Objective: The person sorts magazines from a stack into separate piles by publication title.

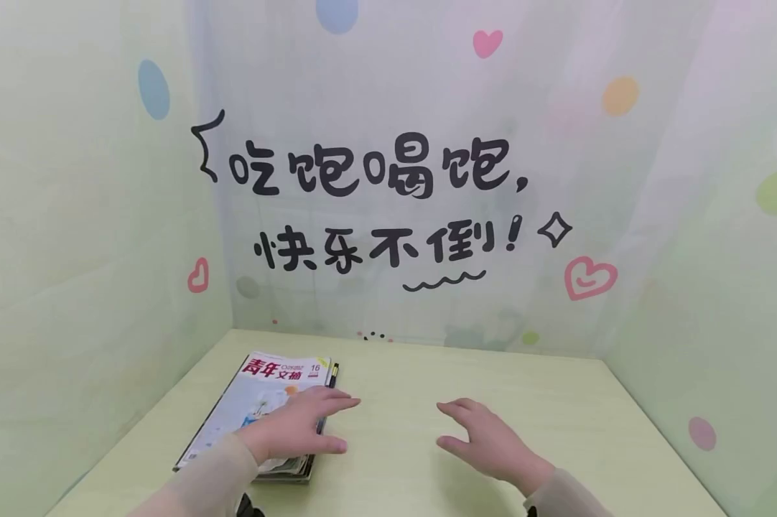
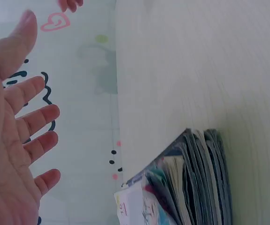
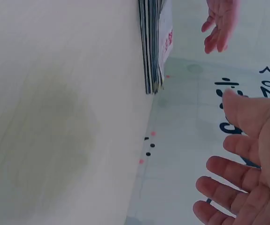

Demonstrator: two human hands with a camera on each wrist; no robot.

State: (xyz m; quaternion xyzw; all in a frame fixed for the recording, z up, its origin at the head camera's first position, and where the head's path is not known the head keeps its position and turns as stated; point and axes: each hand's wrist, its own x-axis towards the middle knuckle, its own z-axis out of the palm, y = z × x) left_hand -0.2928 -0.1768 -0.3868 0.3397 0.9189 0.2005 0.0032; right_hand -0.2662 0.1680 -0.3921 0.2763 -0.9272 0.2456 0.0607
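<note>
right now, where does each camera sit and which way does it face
Head: worn on head, facing forward-down at pale yellow table, red-titled paper magazine stack, black-lettered pale wall; bare left hand and right hand show.
Left wrist: worn there, facing stack and wall; both hands partly show.
Right wrist: worn there, facing table and wall; both hands partly show.
Wrist views share stack, wall.

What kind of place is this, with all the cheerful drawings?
Probably a small decorated booth or corner: a pale table meets patterned walls on three sides, with black Chinese lettering across the back. Magazines lie stacked on the left.
</note>
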